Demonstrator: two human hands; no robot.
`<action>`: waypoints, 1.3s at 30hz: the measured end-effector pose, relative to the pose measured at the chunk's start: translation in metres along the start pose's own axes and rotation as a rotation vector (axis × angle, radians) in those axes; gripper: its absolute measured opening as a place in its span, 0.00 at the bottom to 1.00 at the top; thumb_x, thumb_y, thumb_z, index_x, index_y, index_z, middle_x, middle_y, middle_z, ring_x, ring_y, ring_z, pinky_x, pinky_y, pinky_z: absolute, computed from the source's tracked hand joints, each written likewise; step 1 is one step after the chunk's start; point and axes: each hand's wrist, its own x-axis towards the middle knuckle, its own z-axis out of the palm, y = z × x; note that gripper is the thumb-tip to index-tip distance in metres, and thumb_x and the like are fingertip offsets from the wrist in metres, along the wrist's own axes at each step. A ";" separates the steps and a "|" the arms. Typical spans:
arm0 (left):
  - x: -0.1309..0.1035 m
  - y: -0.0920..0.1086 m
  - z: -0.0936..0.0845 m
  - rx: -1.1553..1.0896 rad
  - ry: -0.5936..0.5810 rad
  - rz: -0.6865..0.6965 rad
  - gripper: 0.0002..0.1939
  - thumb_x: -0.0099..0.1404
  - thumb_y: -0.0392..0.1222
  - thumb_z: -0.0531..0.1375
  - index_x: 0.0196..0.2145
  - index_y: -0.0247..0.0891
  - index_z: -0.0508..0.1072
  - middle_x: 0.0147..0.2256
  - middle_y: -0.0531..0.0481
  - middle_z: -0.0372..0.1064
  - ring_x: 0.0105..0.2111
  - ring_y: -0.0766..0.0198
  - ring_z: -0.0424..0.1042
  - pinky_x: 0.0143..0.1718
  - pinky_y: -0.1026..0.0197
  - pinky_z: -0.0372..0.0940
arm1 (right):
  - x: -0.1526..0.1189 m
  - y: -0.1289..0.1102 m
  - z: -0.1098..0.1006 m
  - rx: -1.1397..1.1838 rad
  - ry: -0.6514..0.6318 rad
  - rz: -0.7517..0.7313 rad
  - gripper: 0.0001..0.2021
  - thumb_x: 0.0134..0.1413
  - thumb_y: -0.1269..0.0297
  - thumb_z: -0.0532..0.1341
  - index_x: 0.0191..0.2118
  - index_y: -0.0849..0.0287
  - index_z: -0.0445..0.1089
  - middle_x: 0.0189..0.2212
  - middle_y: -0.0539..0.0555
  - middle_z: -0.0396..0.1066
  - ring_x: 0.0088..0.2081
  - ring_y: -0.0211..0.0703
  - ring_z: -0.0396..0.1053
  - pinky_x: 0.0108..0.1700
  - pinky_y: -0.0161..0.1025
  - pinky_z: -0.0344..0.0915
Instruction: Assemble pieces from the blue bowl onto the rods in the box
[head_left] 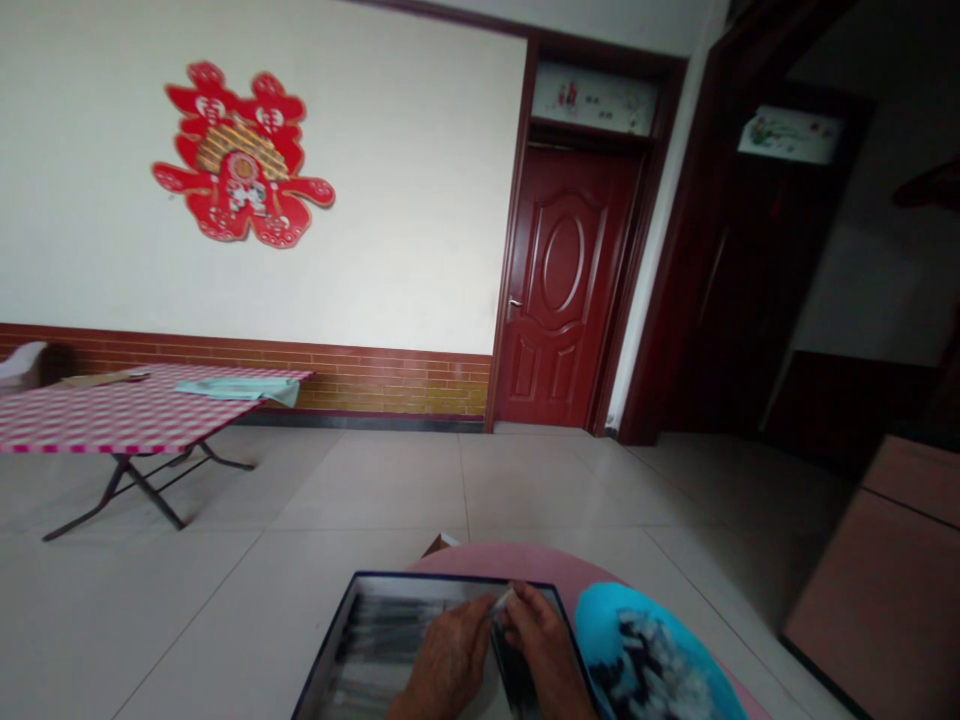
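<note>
Now, over the box [420, 575], the left hand [451, 652] and right hand [541, 632] pinch narrowly on a small pale piece [501, 603] between their fingertips, its long axis slanting up toward the right. Below it a dark strip [513, 668] runs lengthwise, nearer the right hand; whether the two join, I cannot tell

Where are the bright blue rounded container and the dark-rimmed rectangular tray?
Bright blue rounded container [598, 615], head view: bare blue upper-left surface.
Dark-rimmed rectangular tray [424, 576], head view: far rim.
</note>
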 end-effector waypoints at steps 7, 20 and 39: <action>0.012 0.003 -0.001 -0.378 -0.169 -0.275 0.23 0.66 0.53 0.46 0.21 0.39 0.68 0.16 0.54 0.62 0.19 0.66 0.65 0.25 0.65 0.60 | 0.003 0.004 -0.002 0.078 -0.092 -0.012 0.18 0.41 0.51 0.66 0.38 0.57 0.73 0.35 0.53 0.75 0.37 0.45 0.72 0.39 0.38 0.67; 0.016 0.012 -0.010 -0.983 -0.317 -0.706 0.30 0.52 0.69 0.55 0.27 0.35 0.70 0.13 0.60 0.58 0.09 0.75 0.48 0.12 0.69 0.41 | 0.001 -0.007 0.001 0.227 -0.275 0.005 0.16 0.42 0.51 0.67 0.33 0.58 0.74 0.28 0.51 0.73 0.29 0.40 0.68 0.33 0.37 0.65; 0.006 0.003 0.007 -0.613 -0.201 -0.289 0.28 0.66 0.63 0.43 0.22 0.39 0.64 0.14 0.57 0.56 0.14 0.70 0.55 0.19 0.67 0.53 | -0.004 -0.003 -0.001 0.229 -0.162 0.021 0.17 0.39 0.51 0.69 0.30 0.61 0.74 0.26 0.51 0.72 0.28 0.38 0.67 0.33 0.36 0.65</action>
